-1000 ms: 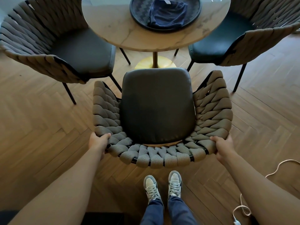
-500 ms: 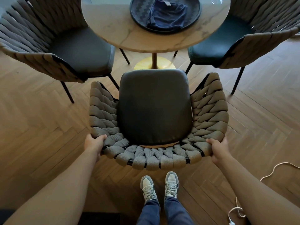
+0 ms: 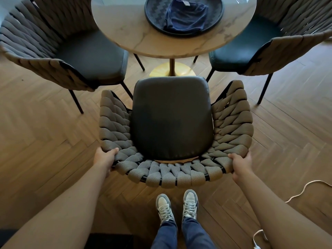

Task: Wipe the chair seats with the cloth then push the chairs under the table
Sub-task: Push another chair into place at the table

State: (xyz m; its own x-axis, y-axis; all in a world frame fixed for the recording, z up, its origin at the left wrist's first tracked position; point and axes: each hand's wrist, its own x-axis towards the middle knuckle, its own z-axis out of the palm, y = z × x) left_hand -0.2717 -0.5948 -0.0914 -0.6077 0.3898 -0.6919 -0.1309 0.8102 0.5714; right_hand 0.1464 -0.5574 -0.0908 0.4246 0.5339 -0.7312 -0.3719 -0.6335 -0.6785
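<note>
Herringbone wood floor (image 3: 45,133) is seen across the whole view. A round marble worktop (image 3: 129,27) on a gold pedestal base (image 3: 172,70) is placed at top centre. Three chairs with woven strap backs and dark seat pads are set around it: left chair (image 3: 75,56) and right chair (image 3: 251,49) are partly tucked, their seat fronts under the worktop edge; the near chair (image 3: 172,119) is stood out on the floor just short of the worktop, its seat front over the pedestal base. A dark round tray (image 3: 218,18) is rested on the worktop, and the blue cloth (image 3: 185,17) is left crumpled inside the tray, held by neither hand. The woven back rim of the near chair is gripped at both rear corners: left hand (image 3: 105,159) is wrapped on the left corner with the thumb over the top strap, right hand (image 3: 239,163) is clamped on the right corner with fingers (image 3: 233,156) curled over the strap. Both arms are stretched forward. Grey sneakers (image 3: 177,203) and blue jeans are seen just behind the chair back. A white cable (image 3: 305,189) is laid on the floor at lower right.
</note>
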